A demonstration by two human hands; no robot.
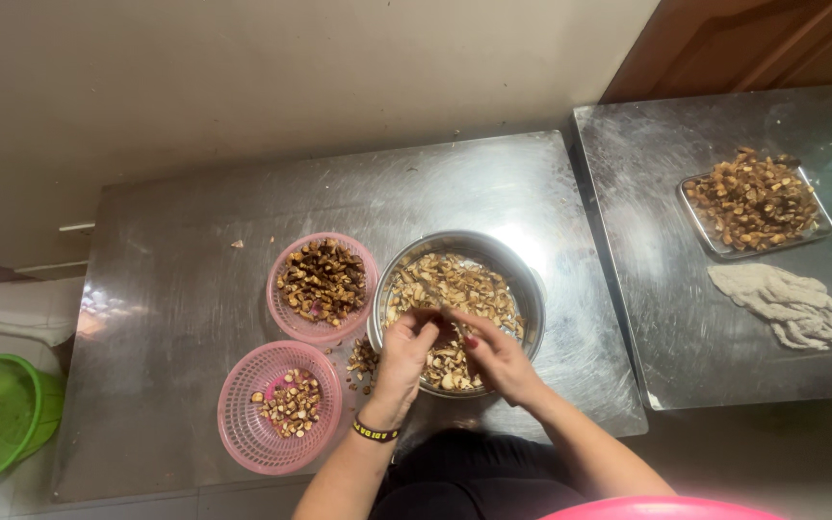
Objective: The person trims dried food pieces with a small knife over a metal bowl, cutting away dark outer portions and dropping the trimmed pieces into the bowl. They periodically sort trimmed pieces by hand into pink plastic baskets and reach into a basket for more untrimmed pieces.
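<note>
A small brown piece [438,321] was pinched between the left hand [406,354] and right hand [495,358] over the steel bowl [522,279], where loose grip could have dropped it beside 2 pink baskets [243,424].

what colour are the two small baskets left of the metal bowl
Both baskets are pink, the upper one and the lower one, seen clearly in the head view.

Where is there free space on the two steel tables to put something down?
Free: the left table left of the two pink baskets, and its far strip behind the steel bowl. On the right table, the near left part beside the grey cloth and metal tray. Crowded: around the bowl, where both hands work.
</note>
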